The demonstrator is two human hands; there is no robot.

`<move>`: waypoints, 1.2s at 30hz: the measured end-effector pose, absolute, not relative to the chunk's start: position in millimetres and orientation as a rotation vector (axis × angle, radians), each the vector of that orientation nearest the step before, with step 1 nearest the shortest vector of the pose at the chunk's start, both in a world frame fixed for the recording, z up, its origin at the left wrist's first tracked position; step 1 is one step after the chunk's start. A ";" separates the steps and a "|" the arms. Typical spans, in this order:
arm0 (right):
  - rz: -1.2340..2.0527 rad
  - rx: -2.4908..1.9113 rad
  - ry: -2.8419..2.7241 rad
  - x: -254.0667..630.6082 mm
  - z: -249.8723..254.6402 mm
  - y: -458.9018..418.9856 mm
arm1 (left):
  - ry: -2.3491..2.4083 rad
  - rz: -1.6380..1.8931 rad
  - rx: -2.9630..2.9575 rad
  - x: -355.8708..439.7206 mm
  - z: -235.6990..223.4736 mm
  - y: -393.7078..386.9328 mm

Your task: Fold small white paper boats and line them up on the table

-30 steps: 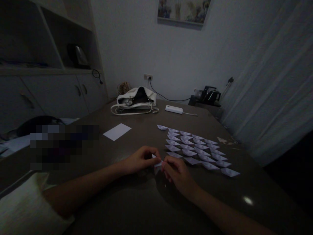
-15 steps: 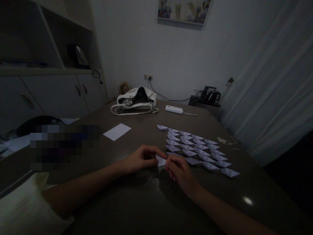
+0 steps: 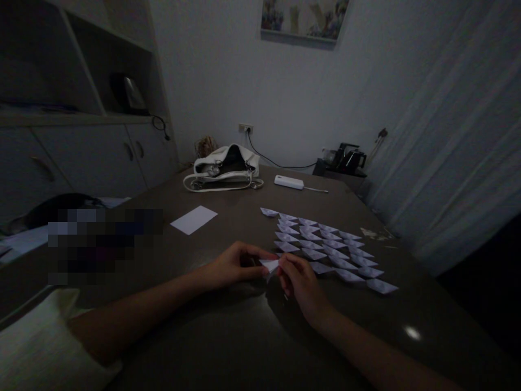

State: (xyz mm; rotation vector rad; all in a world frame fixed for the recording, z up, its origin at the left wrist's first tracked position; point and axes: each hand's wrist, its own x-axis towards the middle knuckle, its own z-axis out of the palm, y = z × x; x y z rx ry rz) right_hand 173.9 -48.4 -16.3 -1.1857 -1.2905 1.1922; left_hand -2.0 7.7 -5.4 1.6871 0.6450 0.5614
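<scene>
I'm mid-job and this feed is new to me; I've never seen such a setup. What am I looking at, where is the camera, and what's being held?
There is no machine here: you are seeing a person's own bare hands. The camera is worn on their head, looking forward and down, so the left hand comes in from the left and the right hand from the right. Between them, the fingertips of both hands pinch a small folded white paper.

On the dark table, rows of paper boats stand beyond the right hand. A flat white sheet lies to their left. Farther back are a white bag and a small white device with a short cable. The patch at far left is blurred out, so I can't tell what's there.
</scene>
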 end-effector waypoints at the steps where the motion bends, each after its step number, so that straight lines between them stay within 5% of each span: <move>1: 1.190 -1.187 -1.294 174.0 -16.3 -48.4 | 0.647 0.563 1.674 -1.8 -5.1 7.3; 36: 1.113 -1.189 -1.421 175.6 -22.5 -47.5 | 0.593 0.599 1.667 -1.5 -5.4 8.9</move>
